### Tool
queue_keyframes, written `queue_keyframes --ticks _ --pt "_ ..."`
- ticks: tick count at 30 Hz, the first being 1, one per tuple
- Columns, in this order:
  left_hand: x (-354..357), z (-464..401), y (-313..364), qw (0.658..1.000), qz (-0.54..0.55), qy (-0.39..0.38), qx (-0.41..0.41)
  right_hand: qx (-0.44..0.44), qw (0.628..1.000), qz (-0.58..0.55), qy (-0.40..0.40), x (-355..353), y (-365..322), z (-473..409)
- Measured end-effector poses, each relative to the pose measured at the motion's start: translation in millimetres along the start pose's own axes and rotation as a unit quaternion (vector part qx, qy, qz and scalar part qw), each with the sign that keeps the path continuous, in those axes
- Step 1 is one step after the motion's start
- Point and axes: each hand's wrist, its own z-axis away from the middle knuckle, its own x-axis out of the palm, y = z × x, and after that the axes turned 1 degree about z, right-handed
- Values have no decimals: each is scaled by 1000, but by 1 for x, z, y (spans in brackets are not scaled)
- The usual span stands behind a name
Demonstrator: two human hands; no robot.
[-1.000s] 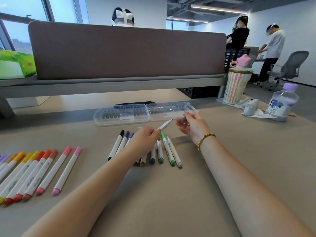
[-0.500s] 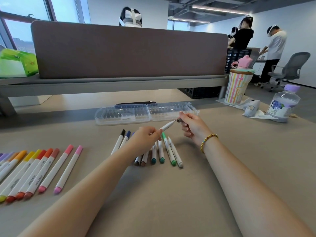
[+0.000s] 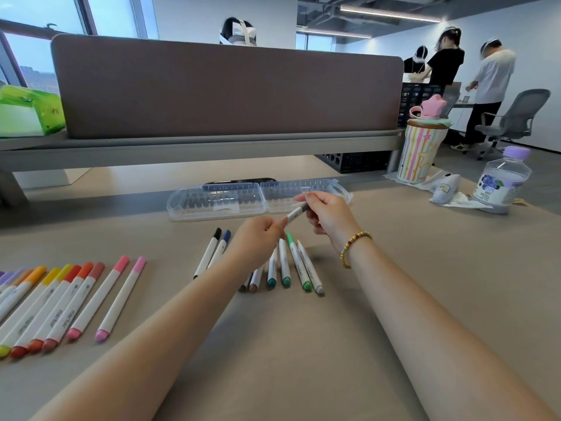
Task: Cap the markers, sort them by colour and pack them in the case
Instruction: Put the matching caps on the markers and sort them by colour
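Clear glossy plastic case (image 3: 218, 205); matt desk (image 3: 303, 344).

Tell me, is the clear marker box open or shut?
Open. The clear case lies spread flat on the table, both halves side by side, no markers visible inside.

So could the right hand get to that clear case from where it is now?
Probably yes. The right hand hovers just in front of the open clear case with nothing between them, but it is pinching a grey marker together with the left hand.

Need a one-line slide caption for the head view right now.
Both hands, left hand and right hand, hold one grey marker above sorted marker rows, open clear case behind.
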Motion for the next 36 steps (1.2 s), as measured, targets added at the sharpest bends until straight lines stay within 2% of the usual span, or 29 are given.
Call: queue_keyframes --ticks 6,9,13,16,19,23,26,28,30,32,34,36 --pt "8 4 7 993 100 -15 -69 -27 1000 11 0 1 -2 -1" --pt "12 2 8 992 102 -18 -70 -31 999 23 -9 8 -1 -1" --pt "8 -2 5 999 22 -27 -18 -5 998 67 19 5 0 -7" --pt "-3 -9 -7 999 -23 35 11 11 977 200 66 -19 15 -12" --pt "-13 -14 -22 997 -48 66 -13 46 945 322 32 -23 31 -11" --pt "-15 -16 -32 996 -67 56 -20 52 941 334 5 -8 28 -9" --pt "-16 -18 -31 996 -71 59 -10 42 919 391 -1 -8 24 -9" --pt "-15 -19 -30 995 -77 58 -5 15 927 375 12 -8 18 -6" --pt "-16 -19 -31 994 -87 62 -6 22 935 353 -14 -6 9 -4" --pt "-21 -21 -32 993 -91 75 -11 50 907 405 -103 -3 -3 0" --pt "-25 -23 -34 993 -82 85 -16 79 850 488 -182 0 -15 7" --pt "-26 -23 -35 994 -64 87 -16 93 813 534 -213 2 -22 11"
